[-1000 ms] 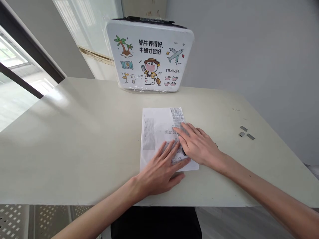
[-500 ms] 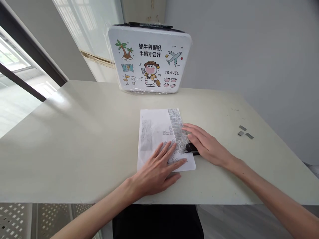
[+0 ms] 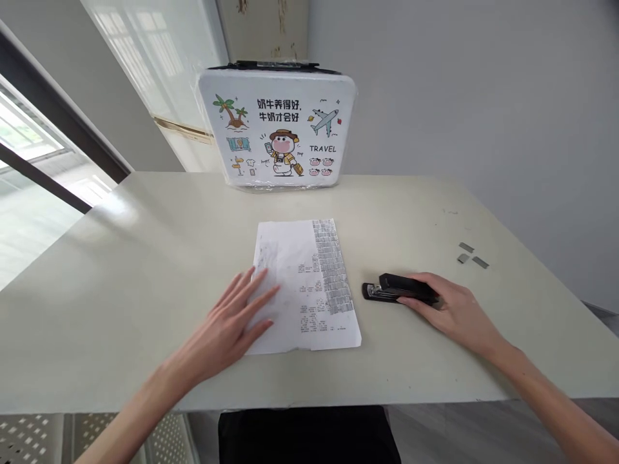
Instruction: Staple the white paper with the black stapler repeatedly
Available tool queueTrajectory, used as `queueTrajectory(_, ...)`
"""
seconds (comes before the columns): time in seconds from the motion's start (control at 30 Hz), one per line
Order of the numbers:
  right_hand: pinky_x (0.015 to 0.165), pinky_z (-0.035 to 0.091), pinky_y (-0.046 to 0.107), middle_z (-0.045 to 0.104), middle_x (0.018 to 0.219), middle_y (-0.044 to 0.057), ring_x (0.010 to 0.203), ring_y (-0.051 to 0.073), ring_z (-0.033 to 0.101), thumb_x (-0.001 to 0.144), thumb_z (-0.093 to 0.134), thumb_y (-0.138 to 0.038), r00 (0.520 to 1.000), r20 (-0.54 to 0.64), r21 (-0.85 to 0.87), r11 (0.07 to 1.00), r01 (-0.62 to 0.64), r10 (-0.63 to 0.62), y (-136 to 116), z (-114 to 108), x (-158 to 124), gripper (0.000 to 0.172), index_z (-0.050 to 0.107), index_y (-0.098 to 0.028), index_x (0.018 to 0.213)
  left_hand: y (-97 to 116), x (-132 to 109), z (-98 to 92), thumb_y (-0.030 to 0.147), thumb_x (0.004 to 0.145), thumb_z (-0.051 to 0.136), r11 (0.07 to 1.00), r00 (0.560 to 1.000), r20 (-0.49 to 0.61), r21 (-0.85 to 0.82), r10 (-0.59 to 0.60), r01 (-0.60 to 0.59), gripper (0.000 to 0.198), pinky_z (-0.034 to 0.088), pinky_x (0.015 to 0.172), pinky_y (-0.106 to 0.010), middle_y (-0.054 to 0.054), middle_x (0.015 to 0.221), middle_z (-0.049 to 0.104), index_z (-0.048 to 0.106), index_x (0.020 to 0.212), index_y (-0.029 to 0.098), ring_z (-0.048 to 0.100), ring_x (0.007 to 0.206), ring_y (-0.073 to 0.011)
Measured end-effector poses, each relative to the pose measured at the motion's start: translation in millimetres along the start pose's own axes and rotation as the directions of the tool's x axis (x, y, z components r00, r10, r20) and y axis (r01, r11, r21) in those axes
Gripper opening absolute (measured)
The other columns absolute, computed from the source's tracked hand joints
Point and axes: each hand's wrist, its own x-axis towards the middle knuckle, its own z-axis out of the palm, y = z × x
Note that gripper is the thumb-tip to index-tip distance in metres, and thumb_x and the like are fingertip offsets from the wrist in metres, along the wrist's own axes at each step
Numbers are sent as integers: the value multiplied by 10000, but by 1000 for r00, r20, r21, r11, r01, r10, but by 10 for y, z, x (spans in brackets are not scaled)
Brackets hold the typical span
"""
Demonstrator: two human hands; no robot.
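A white printed sheet of paper (image 3: pixel 290 322) lies on the table; whether more sheets lie under it I cannot tell. Rows of silvery staples (image 3: pixel 333 270) cover its right edge. My left hand (image 3: pixel 231 323) rests on the paper's left side, fingers spread and holding nothing. To the right of the paper, my right hand (image 3: pixel 452 309) grips the back end of a black stapler (image 3: pixel 399 289), thumb on the near side and fingers behind. The stapler's nose points left towards the paper, a small gap apart from it.
Across the pale table (image 3: pixel 159 277), a white case (image 3: pixel 278 129) with cartoon prints stands upright at the back, wrapped in clear plastic. Several small grey staple strips (image 3: pixel 467 247) lie at the right. A black seat (image 3: pixel 309 435) shows below the front edge.
The stapler has come off the paper and moved right, now gripped in my right hand, which was lying over the paper's edge. My left hand has slid left across the sheet.
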Motion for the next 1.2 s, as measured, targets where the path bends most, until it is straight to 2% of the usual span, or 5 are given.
queueTrajectory(0.13,558,564,343,794,1054,76,801,275,727,919,632,-693,990,-105,-43,994,-103,98,143,-97,-184,488,703,-290,1183,-267,-142,-83,473,1072,522,999,997,75,47,-14,10,684,252,1279,-633,-3,1757,153,224,1682,389,180,1601,-377)
queueTrajectory(0.3,456,498,318,786,949,69,600,217,653,871,663,-726,965,-197,-24,983,-182,174,63,-165,-343,503,725,-286,1106,-163,6,-6,495,1052,554,997,998,69,73,5,-10,681,186,1279,-670,-10,1748,198,283,1668,391,161,1601,-405)
queueTrajectory(0.8,496,508,286,787,965,62,673,205,668,883,712,-625,925,-352,128,987,-101,141,-476,-77,-82,429,716,-254,1097,823,1722,827,634,987,590,991,999,30,-131,43,-38,646,99,1294,-682,-69,1712,338,568,1528,282,85,1599,-476)
queueTrajectory(1.0,573,513,290,756,890,26,699,198,640,900,719,-571,949,-290,192,979,-66,121,-593,38,242,355,705,-268,1084,366,1535,680,511,1092,414,929,997,-76,-370,5,-33,531,309,1290,-462,-73,1639,470,527,1543,253,341,1569,-291)
queueTrajectory(1.2,710,543,329,770,972,3,813,217,679,933,700,-514,994,-92,276,957,89,-66,-767,380,810,291,694,-294,1123,-320,1087,195,553,1028,513,765,913,-146,-604,-381,222,447,488,1117,-416,-98,1344,711,687,1282,228,659,1250,-279)
